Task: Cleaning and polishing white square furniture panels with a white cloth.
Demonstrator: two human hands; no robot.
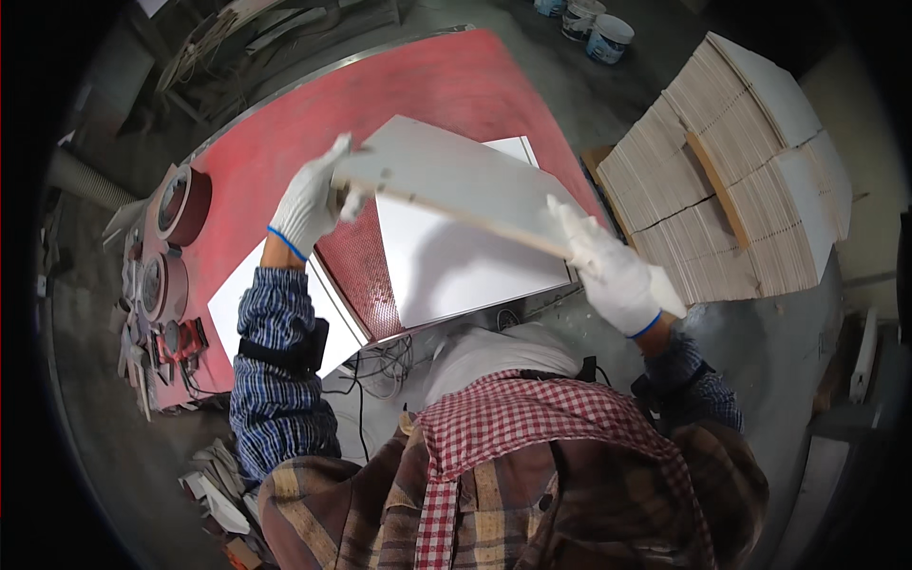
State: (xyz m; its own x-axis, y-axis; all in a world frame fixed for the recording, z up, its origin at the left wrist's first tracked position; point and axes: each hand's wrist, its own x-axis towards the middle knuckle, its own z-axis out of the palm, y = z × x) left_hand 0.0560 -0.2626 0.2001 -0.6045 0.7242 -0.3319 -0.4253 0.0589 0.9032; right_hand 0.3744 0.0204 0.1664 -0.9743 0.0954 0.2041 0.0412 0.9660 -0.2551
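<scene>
A flat white panel [456, 176] is held tilted above the red table, its near edge showing a thin brownish strip with small dark holes. My left hand [313, 199], in a white knit glove with a blue cuff, is closed around the panel's left end. At the right end, my right hand [608, 268], gloved alike, grips the panel with its fingers over the edge. Something pale [667, 291] sticks out beside the right palm; its kind is unclear. Beneath, a larger white panel [446, 275] lies on the table in the held panel's shadow.
Another white panel [249, 309] lies at the red table's [418, 76] near left. Tape rolls [183, 204] and a red tool [180, 340] sit along the left edge. Panels are stacked high [703, 190] at right. Cables [385, 366] hang below; buckets [608, 38] stand behind.
</scene>
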